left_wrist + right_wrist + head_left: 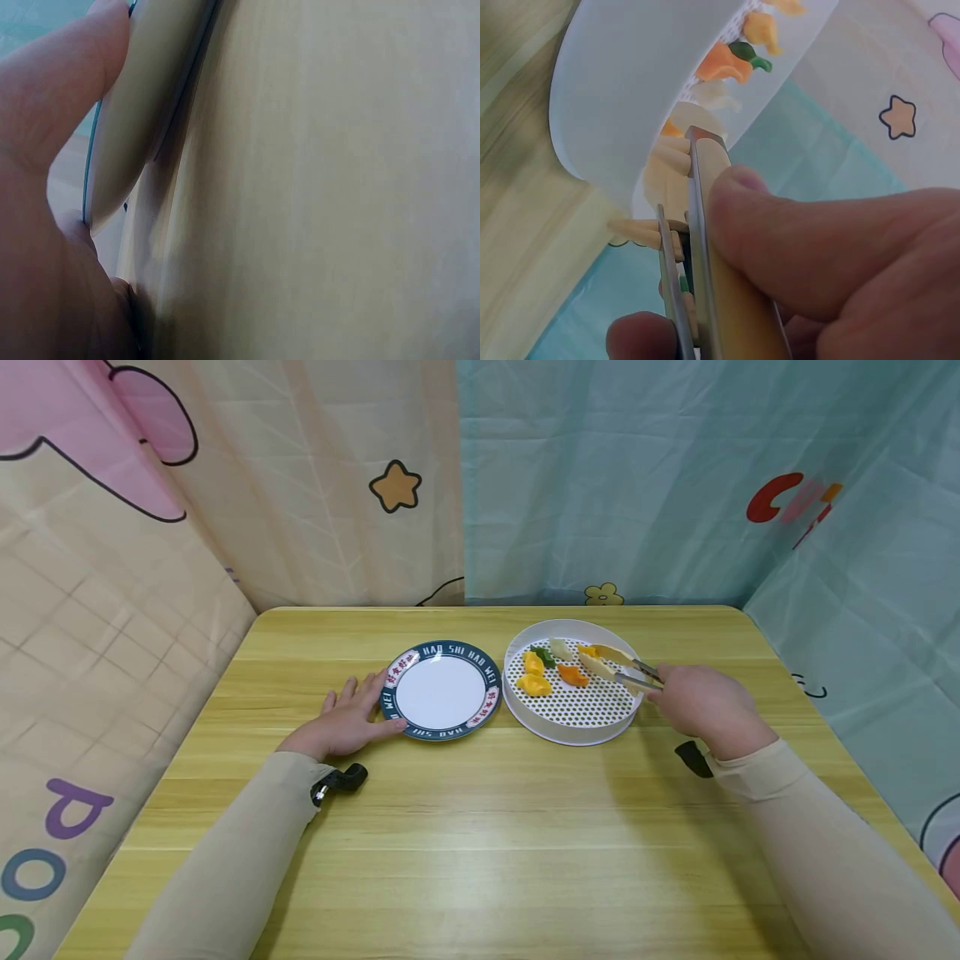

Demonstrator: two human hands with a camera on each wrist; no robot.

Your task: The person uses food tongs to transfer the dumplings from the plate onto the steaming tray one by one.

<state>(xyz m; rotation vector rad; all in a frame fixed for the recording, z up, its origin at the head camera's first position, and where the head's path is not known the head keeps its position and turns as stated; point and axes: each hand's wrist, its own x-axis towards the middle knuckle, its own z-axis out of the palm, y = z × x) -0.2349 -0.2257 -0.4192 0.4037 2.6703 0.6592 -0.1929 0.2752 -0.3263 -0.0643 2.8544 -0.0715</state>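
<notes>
My right hand grips a pair of tongs, thumb on one arm and fingers on the other. Their pale tips reach into a round white steamer basket with a perforated floor, around a yellow toy dumpling near the back right. Inside also lie several other dumplings: yellow, orange, green and white. At the left rim of a white plate with a dark patterned border, my left hand rests with straight fingers, its thumb touching the rim.
Plate and basket stand side by side on a wooden table, toward its back edge. Printed curtains hang behind the table and along both sides. A black strap is on the left wrist.
</notes>
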